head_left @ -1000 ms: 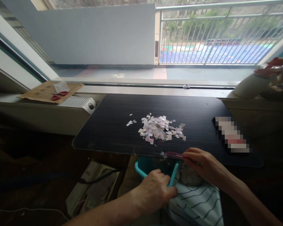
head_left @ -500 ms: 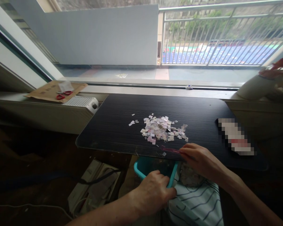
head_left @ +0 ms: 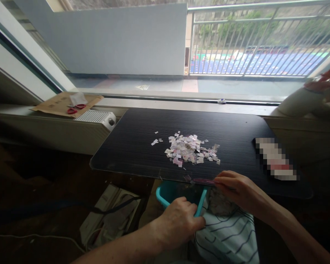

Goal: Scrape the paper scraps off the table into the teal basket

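My left hand (head_left: 181,222) grips the near rim of a turquoise plastic basket (head_left: 160,196), which sits just under the table's front edge. A thin, flat pinkish strip (head_left: 205,181) is pinched in my right hand (head_left: 233,185); its exact kind I cannot make out. The strip lies low along the front edge of the black table (head_left: 126,146), above the basket's opening. Small paper scraps (head_left: 187,177) are by the strip's tip at that edge. Farther back lies a loose heap of cut paper pieces (head_left: 188,148), pale with some pink ones.
On the right of the table is a dark-edged flat object, blurred out (head_left: 276,159). Red-handled scissors (head_left: 76,108) rest on a brown envelope (head_left: 55,104) on the sill. Striped fabric (head_left: 228,236) hangs beside the basket. A box (head_left: 107,216) stands on the floor at left.
My right hand has drawn the pinkish strip nearer the table's front edge, and scraps there shifted with it. My left hand keeps its hold on the basket.
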### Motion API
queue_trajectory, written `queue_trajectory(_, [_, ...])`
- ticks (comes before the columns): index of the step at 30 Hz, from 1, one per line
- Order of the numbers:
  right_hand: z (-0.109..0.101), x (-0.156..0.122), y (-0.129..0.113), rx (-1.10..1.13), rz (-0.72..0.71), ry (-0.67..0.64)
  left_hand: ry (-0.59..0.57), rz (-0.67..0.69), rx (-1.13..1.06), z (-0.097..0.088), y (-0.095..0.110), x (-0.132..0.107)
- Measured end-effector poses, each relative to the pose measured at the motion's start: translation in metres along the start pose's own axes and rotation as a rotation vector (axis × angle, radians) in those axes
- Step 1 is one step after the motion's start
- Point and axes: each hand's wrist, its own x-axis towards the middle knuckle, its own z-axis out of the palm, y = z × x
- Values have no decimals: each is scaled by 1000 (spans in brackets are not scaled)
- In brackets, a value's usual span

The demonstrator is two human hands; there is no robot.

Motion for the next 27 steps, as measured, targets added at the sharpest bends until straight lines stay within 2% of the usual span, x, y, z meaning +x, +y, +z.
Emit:
queue_trajectory(4, [7,8,0,8,13,67,-10,-6,16,-1,2,1])
queue_trajectory(6, [11,10,0,13,9,52,-11,-5,17,-1,2,1])
queue_trajectory(10, [12,3,-2,16,-19,6,-8,-6,16,1,4,-1])
queue_trajectory(14, [13,-1,-4,-20,-20,74,2,-19,41,2,4,-2])
queue_trajectory(19, [16,-12,-9,-9,-4,64,22,-41,57,10,11,-8])
queue_trajectory(21, [17,-26,-5,16,77,176,45,-71,49,21,19,-14])
queue_trajectory(23, [21,-45,5,42,189,360,64,-111,10,34,30,-22])
queue_trajectory(25, [29,-67,18,61,289,533,49,-144,-30,46,40,-31])
queue_trajectory(27, [43,-89,30,75,371,620,47,-178,-59,54,49,-38])
